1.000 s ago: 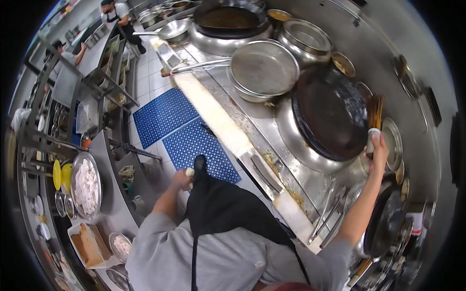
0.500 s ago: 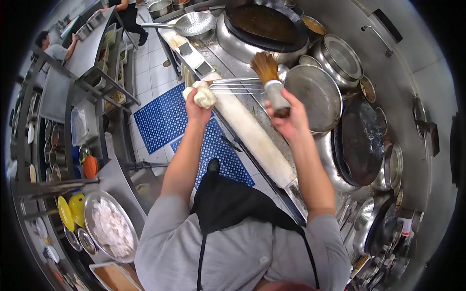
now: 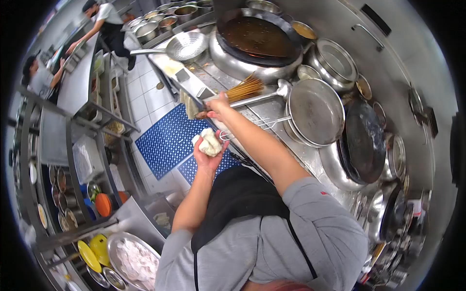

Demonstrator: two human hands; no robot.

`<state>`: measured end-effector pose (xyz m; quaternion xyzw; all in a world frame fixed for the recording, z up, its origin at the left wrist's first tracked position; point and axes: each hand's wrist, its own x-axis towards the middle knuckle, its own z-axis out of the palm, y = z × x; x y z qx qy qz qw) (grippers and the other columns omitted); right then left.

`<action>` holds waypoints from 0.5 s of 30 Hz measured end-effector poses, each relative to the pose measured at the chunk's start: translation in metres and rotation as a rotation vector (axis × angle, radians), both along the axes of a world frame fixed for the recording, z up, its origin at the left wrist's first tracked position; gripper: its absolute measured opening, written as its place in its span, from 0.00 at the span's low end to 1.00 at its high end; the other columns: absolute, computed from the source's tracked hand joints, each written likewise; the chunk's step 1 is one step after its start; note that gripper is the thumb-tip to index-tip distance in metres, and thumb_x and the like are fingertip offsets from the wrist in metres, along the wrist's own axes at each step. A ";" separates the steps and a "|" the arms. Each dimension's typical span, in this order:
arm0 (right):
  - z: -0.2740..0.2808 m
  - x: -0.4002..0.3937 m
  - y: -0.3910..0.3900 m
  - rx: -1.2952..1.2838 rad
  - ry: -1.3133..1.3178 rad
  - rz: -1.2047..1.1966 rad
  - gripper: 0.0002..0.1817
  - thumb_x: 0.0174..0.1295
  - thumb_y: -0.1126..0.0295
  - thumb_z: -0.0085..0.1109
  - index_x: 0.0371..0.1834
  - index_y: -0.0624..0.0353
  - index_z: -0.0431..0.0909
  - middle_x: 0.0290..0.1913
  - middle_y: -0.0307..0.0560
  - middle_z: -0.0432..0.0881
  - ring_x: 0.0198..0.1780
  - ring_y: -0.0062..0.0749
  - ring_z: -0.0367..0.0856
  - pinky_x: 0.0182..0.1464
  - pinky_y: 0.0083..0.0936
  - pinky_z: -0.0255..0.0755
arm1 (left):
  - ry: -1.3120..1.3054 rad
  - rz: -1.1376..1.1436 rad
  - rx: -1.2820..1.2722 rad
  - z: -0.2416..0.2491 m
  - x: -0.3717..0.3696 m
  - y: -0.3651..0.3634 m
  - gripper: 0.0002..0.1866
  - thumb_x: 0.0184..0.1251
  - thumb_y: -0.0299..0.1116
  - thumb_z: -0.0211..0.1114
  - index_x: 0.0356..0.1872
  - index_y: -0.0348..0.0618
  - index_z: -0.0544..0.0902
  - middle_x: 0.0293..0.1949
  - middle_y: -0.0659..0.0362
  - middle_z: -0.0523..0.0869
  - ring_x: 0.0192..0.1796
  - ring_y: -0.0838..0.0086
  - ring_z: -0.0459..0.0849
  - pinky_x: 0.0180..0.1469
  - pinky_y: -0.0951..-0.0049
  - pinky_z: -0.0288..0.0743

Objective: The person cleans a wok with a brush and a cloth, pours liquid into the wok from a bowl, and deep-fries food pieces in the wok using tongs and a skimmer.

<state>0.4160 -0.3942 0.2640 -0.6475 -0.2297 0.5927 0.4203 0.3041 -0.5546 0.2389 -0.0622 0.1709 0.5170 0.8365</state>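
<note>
My left hand [image 3: 208, 157] is closed around a crumpled white cloth [image 3: 209, 143], held in front of the stove edge. Close beside it is the looped end of the wire handle [image 3: 252, 127] of a round, flat strainer [image 3: 316, 110]. My right hand [image 3: 218, 106] is wrapped round the handle of a ladle [image 3: 257, 99], whose brown grip end sticks out past my fingers. The ladle's bowl points right, beside the strainer. Just beyond the ladle, a bamboo wok brush [image 3: 245, 88] lies on the stove top, its base end partly hidden.
A wok with dark liquid [image 3: 259, 36] stands at the far burner, a perforated skimmer [image 3: 187, 46] left of it. Another wok [image 3: 366, 140] sits to the right. Blue mats [image 3: 165, 138] cover the floor. Two people work by the left counter [image 3: 80, 87].
My right hand has put down the brush and moved left onto the ladle handle. My left hand with the cloth has come lower and slightly right. The view has shifted.
</note>
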 end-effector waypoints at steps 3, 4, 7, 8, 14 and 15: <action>0.028 0.010 -0.022 0.109 -0.056 0.002 0.41 0.56 0.75 0.66 0.75 0.52 0.60 0.39 0.45 0.79 0.31 0.32 0.79 0.25 0.25 0.77 | -0.005 -0.072 0.056 -0.009 -0.012 0.005 0.25 0.67 0.50 0.56 0.57 0.42 0.79 0.57 0.46 0.82 0.61 0.52 0.79 0.67 0.45 0.69; 0.034 0.022 -0.038 0.293 -0.177 -0.016 0.30 0.55 0.72 0.67 0.63 0.57 0.70 0.36 0.47 0.80 0.33 0.32 0.79 0.27 0.28 0.76 | -0.039 -0.117 0.087 -0.014 -0.015 0.009 0.25 0.67 0.48 0.57 0.57 0.40 0.79 0.57 0.45 0.82 0.60 0.52 0.80 0.67 0.47 0.70; 0.057 0.068 -0.108 0.871 -0.645 -0.143 0.15 0.56 0.62 0.68 0.39 0.63 0.84 0.27 0.47 0.81 0.30 0.31 0.80 0.33 0.30 0.74 | 0.099 -0.219 0.181 -0.006 -0.021 0.013 0.26 0.68 0.48 0.58 0.60 0.40 0.77 0.58 0.45 0.81 0.60 0.52 0.80 0.64 0.49 0.73; 0.068 0.088 -0.142 0.681 -0.741 -0.085 0.14 0.58 0.61 0.68 0.37 0.62 0.84 0.27 0.48 0.81 0.28 0.31 0.80 0.32 0.29 0.74 | 0.154 -0.250 0.199 -0.004 -0.023 0.015 0.27 0.68 0.48 0.58 0.61 0.39 0.76 0.58 0.45 0.81 0.59 0.52 0.80 0.63 0.49 0.75; 0.051 0.134 -0.268 -0.262 0.083 0.115 0.16 0.64 0.59 0.66 0.48 0.56 0.79 0.42 0.43 0.85 0.37 0.28 0.83 0.35 0.20 0.73 | 0.608 -0.498 0.385 0.027 -0.011 0.014 0.25 0.62 0.38 0.66 0.56 0.31 0.76 0.43 0.47 0.85 0.40 0.58 0.86 0.44 0.61 0.84; 0.047 0.125 -0.271 -0.136 0.215 -0.007 0.17 0.65 0.61 0.65 0.53 0.54 0.75 0.45 0.45 0.84 0.39 0.29 0.83 0.38 0.21 0.74 | 0.675 -0.556 0.436 0.032 -0.004 0.013 0.25 0.60 0.37 0.67 0.55 0.31 0.76 0.42 0.47 0.85 0.38 0.58 0.87 0.42 0.61 0.84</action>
